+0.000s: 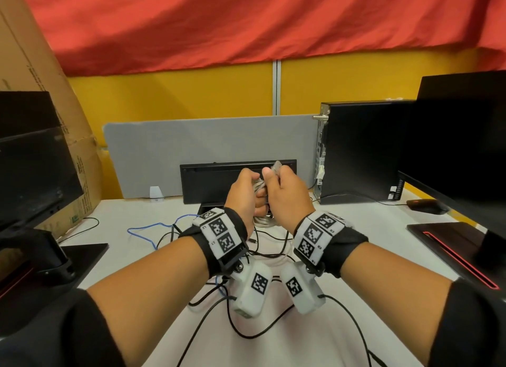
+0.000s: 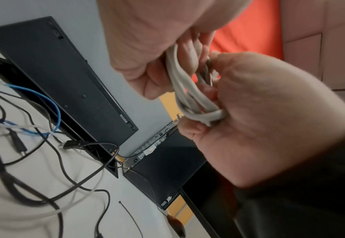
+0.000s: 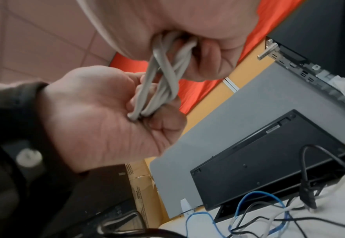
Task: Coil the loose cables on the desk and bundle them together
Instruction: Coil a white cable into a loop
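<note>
A person's left hand (image 1: 243, 194) and right hand (image 1: 284, 194), raised close together above a white desk (image 1: 131, 210), both curl their fingers around a bundle of grey cable (image 2: 187, 90) looped into several strands. A blue network cable (image 1: 142, 228) and thin black cables (image 1: 262, 331) lie loose on the desk beneath the wrists. A black keyboard (image 1: 213, 180) stands on edge behind them; print on the cardboard box (image 1: 32, 70) at left is too blurred to read.
</note>
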